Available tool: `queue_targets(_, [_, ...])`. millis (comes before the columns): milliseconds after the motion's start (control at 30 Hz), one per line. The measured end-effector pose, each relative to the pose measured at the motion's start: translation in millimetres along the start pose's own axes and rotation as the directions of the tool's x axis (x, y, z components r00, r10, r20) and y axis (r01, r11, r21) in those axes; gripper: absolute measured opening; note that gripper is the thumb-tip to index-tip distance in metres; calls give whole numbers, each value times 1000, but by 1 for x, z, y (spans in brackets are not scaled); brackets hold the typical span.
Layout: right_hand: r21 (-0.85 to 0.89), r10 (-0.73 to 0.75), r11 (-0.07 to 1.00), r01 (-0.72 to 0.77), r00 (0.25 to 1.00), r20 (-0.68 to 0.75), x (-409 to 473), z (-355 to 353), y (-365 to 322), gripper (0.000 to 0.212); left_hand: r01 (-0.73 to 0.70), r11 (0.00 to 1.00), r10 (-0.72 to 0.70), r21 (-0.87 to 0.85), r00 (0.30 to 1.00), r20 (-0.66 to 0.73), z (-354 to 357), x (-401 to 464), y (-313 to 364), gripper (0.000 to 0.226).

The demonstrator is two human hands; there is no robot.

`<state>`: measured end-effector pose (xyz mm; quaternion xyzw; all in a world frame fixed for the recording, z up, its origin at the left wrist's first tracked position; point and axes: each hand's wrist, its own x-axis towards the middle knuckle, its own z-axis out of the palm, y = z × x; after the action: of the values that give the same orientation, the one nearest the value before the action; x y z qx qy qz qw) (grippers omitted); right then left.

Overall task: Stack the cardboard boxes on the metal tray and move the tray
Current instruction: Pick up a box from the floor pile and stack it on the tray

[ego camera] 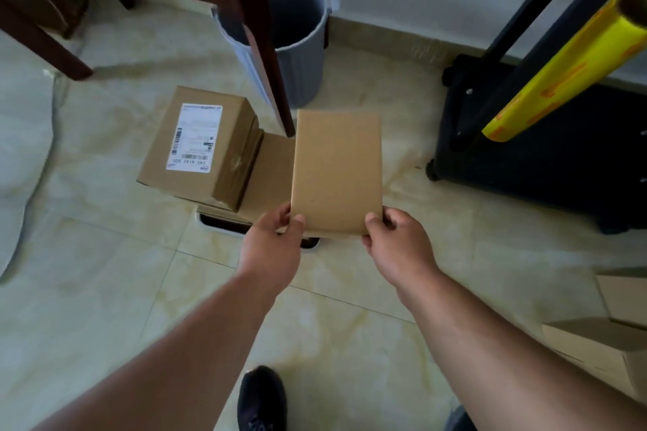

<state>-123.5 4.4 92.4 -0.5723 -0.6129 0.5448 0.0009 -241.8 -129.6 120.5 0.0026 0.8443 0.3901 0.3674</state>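
Plain brown flat cardboard box (pixel 336 173) held above pale tiled floor (pixel 105 290), near edge pinched at both corners: left hand (pixel 271 245) and right hand (pixel 397 243), fingers clamped on box. Just left, labelled brown cardboard box (pixel 197 145) stacked on another, over white-rimmed metal tray (pixel 224 222). Grey ribbed bin (pixel 301 45) behind.

Left hand (pixel 271 244): forearm bare, reaching forward from lower left; thumb on top, fingers curled under, pinching the near left corner of a flat cardboard box (pixel 336 173). Right hand (pixel 395 243): forearm bare, reaching from lower right; fingers curled, gripping the box's near right corner.
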Motion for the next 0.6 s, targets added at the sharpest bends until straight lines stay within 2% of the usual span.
queue_targets(300, [-32, 11, 999, -11, 1000, 27, 4, 51, -6, 38, 28, 999, -29, -18, 999, -14, -32, 28, -26, 31])
queue_targets(467, [-45, 20, 999, -18, 998, 54, 7, 69, -3, 29, 39, 999, -40, -25, 999, -14, -38, 40, -38, 31])
queue_targets(600, [-39, 20, 999, -18, 998, 59, 8, 78, 0, 39, 51, 998, -52, -38, 999, -8, -39, 44, -44, 34])
